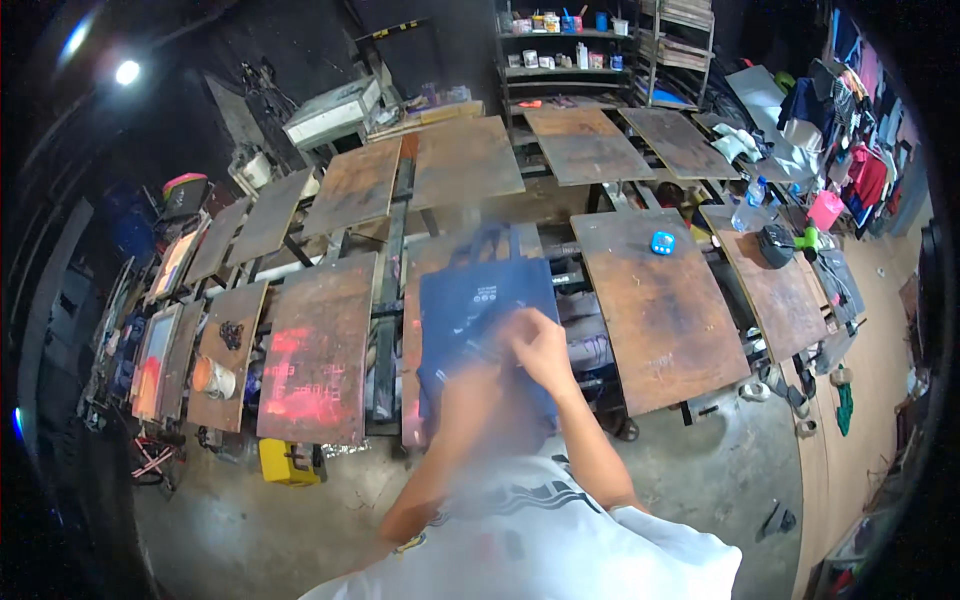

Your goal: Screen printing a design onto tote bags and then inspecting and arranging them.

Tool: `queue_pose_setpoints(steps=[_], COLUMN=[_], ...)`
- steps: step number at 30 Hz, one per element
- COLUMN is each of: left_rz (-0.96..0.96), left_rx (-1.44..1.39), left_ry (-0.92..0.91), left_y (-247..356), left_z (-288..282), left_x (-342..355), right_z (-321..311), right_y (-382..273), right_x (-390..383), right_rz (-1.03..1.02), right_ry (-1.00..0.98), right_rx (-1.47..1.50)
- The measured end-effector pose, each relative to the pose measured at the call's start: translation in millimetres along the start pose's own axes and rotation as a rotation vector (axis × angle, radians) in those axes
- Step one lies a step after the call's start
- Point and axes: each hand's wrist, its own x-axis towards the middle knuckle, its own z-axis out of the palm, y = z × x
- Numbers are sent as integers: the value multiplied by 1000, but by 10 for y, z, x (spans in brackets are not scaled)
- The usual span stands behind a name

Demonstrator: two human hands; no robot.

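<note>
A dark blue tote bag [487, 290] with light printing lies on a brown board in front of me, its handles pointing away. My right hand [538, 346] is over the right half of the bag, fingers curled together; whatever they may hold is hidden. Close by on the left, my left hand [472, 398] is smeared by motion and haze above the lower part of the bag. Its fingers cannot be made out.
Worn boards stand in two rows on metal frames, including one on the right [660, 310] with a blue timer [662, 243]. Further right are a water bottle [748, 205] and a green-handled tool [806, 240]. A white tub [214, 378] sits left; a yellow box [289, 463] is on the floor.
</note>
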Motion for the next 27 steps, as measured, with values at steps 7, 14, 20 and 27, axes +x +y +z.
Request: queue_pose_setpoints(steps=[7, 14, 20, 27], left_rz=[-15, -177, -370, -413], left_rx=[-160, -421, -891, -770], left_ry=[-169, -6, -59, -209], left_y=[96, -89, -291, -735], left_z=[-85, -154, -344, -566], left_x=[145, 581, 576, 486], right_z=[-123, -194, -119, 4], right_y=[146, -104, -146, -133], right_x=[-12, -201, -122, -186], right_rz=[78, 66, -44, 59], right_ry=[-14, -347, -435, -548], right_rx=[-1, 146, 281, 562])
